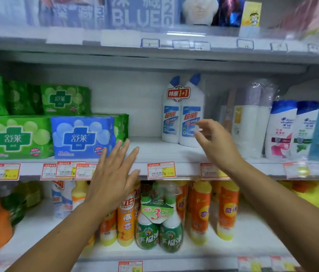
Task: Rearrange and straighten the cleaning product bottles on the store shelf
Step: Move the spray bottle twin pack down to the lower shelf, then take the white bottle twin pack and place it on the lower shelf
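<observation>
Twin-pack (183, 114): 2 white bottles with blue caps, banded by a red 1+1 tag, upright, set well back on the middle shelf (154, 152) in a bare gap. Right hand (216, 143) sits just right of the pack and in front of it, fingers loosely bent, thumb apart, holding nothing. Its fingertips overlap the right bottle's label but are blurred, so contact cannot be told. Left hand (113, 173) is down-left of the pack, well apart, fingers straight and spread over the shelf lip, holding nothing. Left of the pack: blue packet (82, 136), green packets (15, 137) beyond. Right of the pack: wrapped white stack (250, 118), then shampoo bottles (280, 130). Below the pack: price tag (161, 170) on the lip, and under that orange bottles (199, 209) and a green pair (160, 222). Step, as judged: reaching for the pack, grasp not yet made. Next move likely calls for the right hand to close round the right bottle, the left to take the other side, then draw the pack forward to the lip, labels out, base flat so it does not tip.
</observation>
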Action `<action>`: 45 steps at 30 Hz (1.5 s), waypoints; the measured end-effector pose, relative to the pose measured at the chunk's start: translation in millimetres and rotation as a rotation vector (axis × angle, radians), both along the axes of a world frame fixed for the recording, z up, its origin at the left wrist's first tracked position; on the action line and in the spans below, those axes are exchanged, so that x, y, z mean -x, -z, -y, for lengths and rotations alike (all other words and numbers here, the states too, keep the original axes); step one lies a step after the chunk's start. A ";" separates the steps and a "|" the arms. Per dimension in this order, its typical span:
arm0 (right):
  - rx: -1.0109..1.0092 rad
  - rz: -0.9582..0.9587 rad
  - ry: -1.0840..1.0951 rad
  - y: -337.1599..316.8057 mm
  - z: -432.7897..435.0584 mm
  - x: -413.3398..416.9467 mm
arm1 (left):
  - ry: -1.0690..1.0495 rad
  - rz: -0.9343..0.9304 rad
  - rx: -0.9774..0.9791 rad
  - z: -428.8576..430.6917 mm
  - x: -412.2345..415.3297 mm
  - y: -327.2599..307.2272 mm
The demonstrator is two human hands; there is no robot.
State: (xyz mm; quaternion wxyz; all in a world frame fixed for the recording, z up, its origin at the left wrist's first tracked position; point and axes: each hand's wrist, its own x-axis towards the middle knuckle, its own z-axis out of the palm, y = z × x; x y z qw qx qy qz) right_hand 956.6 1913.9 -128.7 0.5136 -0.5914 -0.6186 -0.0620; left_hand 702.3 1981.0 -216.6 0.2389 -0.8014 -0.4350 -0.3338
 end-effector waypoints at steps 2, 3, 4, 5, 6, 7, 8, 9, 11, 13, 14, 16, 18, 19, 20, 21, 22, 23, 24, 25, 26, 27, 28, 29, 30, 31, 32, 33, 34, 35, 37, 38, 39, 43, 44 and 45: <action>0.117 -0.043 0.049 -13.0 -32.8 -15.8 | -0.013 -0.005 -0.009 -4.0 -0.2 2.7; 0.157 -0.093 0.039 -17.4 -48.4 -22.4 | -0.019 -0.009 -0.010 -6.2 0.0 4.1; 0.177 -0.162 0.021 -21.2 -62.2 -27.8 | -0.023 -0.011 -0.010 -8.2 0.2 4.8; 0.188 -0.237 0.003 -24.0 -73.4 -31.6 | -0.023 -0.013 -0.010 -9.5 0.2 5.0; 0.197 -0.313 -0.011 -25.5 -83.2 -34.3 | -0.024 -0.018 -0.013 -10.4 0.1 5.1; 0.209 -0.383 -0.018 -26.4 -92.2 -36.6 | -0.025 -0.025 -0.016 -11.4 0.0 5.4; 0.222 -0.444 -0.028 -27.1 -100.0 -38.2 | -0.027 -0.029 -0.020 -12.5 0.0 6.3; 0.238 -0.493 -0.037 -27.1 -107.2 -39.5 | -0.028 -0.031 -0.021 -12.8 0.0 7.4; 0.264 -0.555 -0.049 -25.5 -121.2 -40.2 | -0.029 -0.030 -0.019 -13.7 0.5 8.3; 0.257 -0.570 -0.037 -23.0 -131.8 -43.1 | -0.031 -0.034 -0.021 -15.2 0.3 8.5; 0.244 -0.562 -0.027 -22.1 -134.0 -44.6 | -0.030 -0.034 -0.024 -15.3 0.1 8.6; 0.219 -0.533 0.005 -20.9 -135.0 -48.1 | -0.020 -0.025 -0.026 -14.9 0.3 8.9; 0.220 -0.515 0.038 -21.6 -130.9 -50.0 | -0.011 -0.025 -0.023 -14.1 0.4 9.0; 0.225 -0.501 0.056 -22.4 -128.4 -50.2 | -0.012 -0.028 -0.023 -14.1 0.4 8.7; 0.221 -0.475 0.076 -22.7 -125.2 -49.2 | -0.013 -0.030 -0.024 -13.9 0.6 8.6; 0.214 -0.446 0.095 -23.1 -121.9 -47.8 | -0.012 -0.029 -0.024 -13.9 0.5 8.5; 0.200 -0.413 0.099 -23.3 -118.6 -46.0 | -0.011 -0.027 -0.023 -13.7 0.7 8.4; 0.189 -0.383 0.088 -23.4 -113.9 -43.5 | -0.010 -0.025 -0.021 -13.5 0.8 8.4; 0.181 -0.353 0.070 -22.7 -108.9 -41.0 | -0.010 -0.024 -0.020 -13.1 0.7 8.5; 0.181 -0.324 0.060 -21.8 -104.2 -38.8 | -0.011 -0.023 -0.019 -12.9 0.9 8.5; 0.181 -0.293 0.053 -21.2 -98.9 -35.8 | -0.012 -0.022 -0.020 -12.5 1.0 8.4; 0.184 -0.260 0.052 -21.2 -94.3 -32.6 | -0.012 -0.020 -0.021 -12.2 1.0 8.2; 0.189 -0.216 0.053 -21.3 -90.6 -29.5 | -0.009 -0.018 -0.021 -12.0 0.9 8.1; 0.199 -0.160 0.059 -21.8 -87.3 -25.9 | -0.004 -0.014 -0.021 -11.9 0.8 7.9; 0.209 -0.095 0.067 -21.9 -84.2 -21.8 | 0.001 -0.011 -0.020 -11.7 1.1 7.8; 0.220 -0.028 0.081 -21.4 -81.9 -18.3 | 0.003 -0.010 -0.017 -11.8 1.3 7.8; 0.219 0.043 0.090 -20.4 -79.1 -14.6 | 0.000 -0.012 -0.016 -11.8 1.6 7.9; 0.210 0.106 0.094 -18.6 -76.7 -11.8 | -0.003 -0.013 -0.016 -11.6 1.8 7.6; 0.190 0.155 0.089 -16.3 -74.1 -9.8 | -0.002 -0.012 -0.014 -11.4 1.9 7.1; 0.167 0.179 0.081 -13.5 -71.8 -9.1 | 0.005 -0.009 -0.010 -11.1 2.0 6.5; 0.122 0.174 0.060 -9.5 -64.5 -8.2 | 0.020 -0.003 0.001 -10.4 2.4 5.5; 0.103 0.152 0.052 -7.8 -60.2 -8.4 | 0.025 -0.002 0.005 -10.2 3.0 5.4; 0.080 0.123 0.040 -7.4 -54.7 -7.8 | 0.028 -0.002 0.005 -9.8 3.8 5.1; -0.017 0.117 0.002 -10.0 -24.5 -4.1 | 0.053 -0.003 0.020 -5.3 5.7 2.7; -0.044 0.138 -0.011 -12.0 -14.8 -2.6 | 0.063 0.008 0.028 -3.0 6.2 1.4; -0.064 0.151 -0.029 -14.5 -4.8 -1.5 | 0.071 0.026 0.040 -0.8 6.7 0.3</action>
